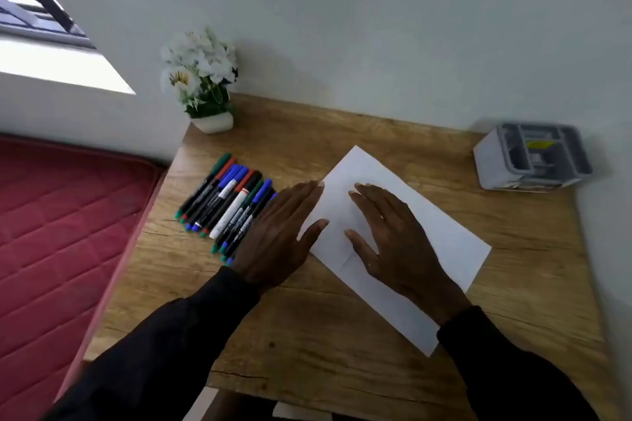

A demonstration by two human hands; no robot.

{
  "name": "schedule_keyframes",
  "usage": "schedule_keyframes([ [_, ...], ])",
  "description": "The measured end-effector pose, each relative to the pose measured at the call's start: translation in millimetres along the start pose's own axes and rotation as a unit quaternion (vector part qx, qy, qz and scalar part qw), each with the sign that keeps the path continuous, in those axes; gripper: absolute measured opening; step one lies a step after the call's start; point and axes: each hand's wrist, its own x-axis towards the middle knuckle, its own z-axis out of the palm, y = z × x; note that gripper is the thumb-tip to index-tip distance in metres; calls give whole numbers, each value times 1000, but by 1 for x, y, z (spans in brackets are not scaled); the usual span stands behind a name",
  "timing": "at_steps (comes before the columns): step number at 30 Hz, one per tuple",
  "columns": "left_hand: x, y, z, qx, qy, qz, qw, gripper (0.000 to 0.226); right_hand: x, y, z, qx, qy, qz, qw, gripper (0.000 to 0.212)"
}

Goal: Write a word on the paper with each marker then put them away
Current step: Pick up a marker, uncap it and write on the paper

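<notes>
A white sheet of paper (427, 225) lies at an angle in the middle of the wooden desk (342, 335). My right hand (393, 236) rests flat on it with straight fingers. My left hand (277, 236) lies flat at the sheet's left edge, its fingertips touching the paper. Left of that hand, several markers (225, 202) with blue, green, red and black caps lie side by side in a row; the nearest ones are partly hidden under my left hand. Neither hand holds anything.
A grey organiser box (533, 157) with compartments stands at the desk's far right corner. A white pot of white flowers (205, 85) stands at the far left corner against the wall. A red mattress (61, 232) lies left of the desk.
</notes>
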Motion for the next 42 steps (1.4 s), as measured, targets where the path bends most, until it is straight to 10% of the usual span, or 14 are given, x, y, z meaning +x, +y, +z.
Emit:
schedule_keyframes([
  [6,-10,-21,37,46,-60,33,997,62,-9,23,38,-43,-10,-55,998,66],
  [28,-92,-58,-10,44,100,10,994,55,-34,-29,32,-62,35,-148,986,60],
  [42,-76,-96,-36,13,144,33,989,41,73,-82,59,-43,-74,-291,953,42],
])
